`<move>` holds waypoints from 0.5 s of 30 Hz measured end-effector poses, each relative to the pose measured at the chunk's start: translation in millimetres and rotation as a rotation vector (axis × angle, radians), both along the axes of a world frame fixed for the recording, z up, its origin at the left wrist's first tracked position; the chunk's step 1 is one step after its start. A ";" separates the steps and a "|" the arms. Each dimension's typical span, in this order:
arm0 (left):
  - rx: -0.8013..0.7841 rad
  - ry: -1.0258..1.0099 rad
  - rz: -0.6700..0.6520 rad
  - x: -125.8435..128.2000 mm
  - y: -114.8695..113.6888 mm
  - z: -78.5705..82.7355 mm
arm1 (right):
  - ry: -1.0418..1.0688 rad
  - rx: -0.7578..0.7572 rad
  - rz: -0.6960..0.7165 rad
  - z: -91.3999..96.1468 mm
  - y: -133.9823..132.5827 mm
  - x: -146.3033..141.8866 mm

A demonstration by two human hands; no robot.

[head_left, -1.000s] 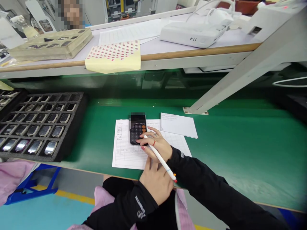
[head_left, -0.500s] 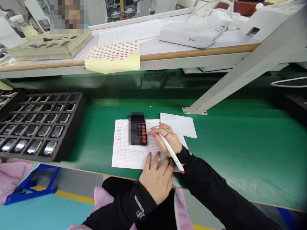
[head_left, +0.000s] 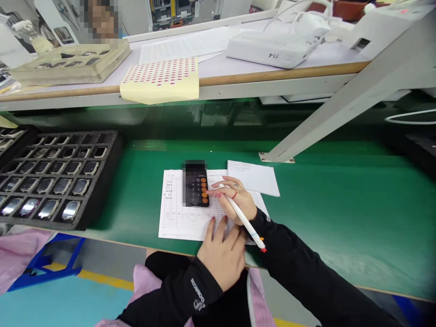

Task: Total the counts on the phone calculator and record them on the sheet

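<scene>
White pen (head_left: pixel 245 222): red end toward bench's (head_left: pixel 340 218) near edge, pinched in right hand's (head_left: pixel 241 202) fingers
Phone (head_left: pixel 199 187): long axis near-to-far
Left hand (head_left: pixel 223 259): fingers spread
Foam tray (head_left: pixel 112 152): watch cases (head_left: pixel 71 210)

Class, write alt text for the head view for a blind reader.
The right hand, holding a white pen, has a finger at a smartphone showing a calculator; the left hand rests on the form beneath it. Left, a foam tray holds watch-like devices.
</scene>
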State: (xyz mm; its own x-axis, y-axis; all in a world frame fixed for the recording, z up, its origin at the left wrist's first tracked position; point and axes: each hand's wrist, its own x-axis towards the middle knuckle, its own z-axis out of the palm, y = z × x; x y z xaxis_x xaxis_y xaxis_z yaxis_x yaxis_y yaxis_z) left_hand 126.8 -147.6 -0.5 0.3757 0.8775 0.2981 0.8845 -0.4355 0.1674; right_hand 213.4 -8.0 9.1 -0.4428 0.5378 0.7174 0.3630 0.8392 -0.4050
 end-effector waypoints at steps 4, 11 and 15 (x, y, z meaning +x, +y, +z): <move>0.013 -0.018 0.000 0.1 0.3 0.5 | -0.020 -0.076 0.062 -0.3 -6.6 -9.2; -0.022 -0.070 -0.012 1.7 -0.2 -1.4 | -0.195 -0.210 0.316 -4.9 -11.1 -25.7; -0.055 -0.051 -0.013 1.5 0.0 0.1 | -0.164 -0.206 0.310 -2.4 -10.9 -20.9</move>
State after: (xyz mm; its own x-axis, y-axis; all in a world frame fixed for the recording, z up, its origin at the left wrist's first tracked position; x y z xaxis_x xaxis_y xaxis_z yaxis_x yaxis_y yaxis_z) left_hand 128.3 -147.6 -0.4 0.3727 0.8881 0.2688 0.8685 -0.4359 0.2358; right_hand 192.5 -18.9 6.7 -0.7065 0.4860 0.5144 0.1795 0.8262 -0.5340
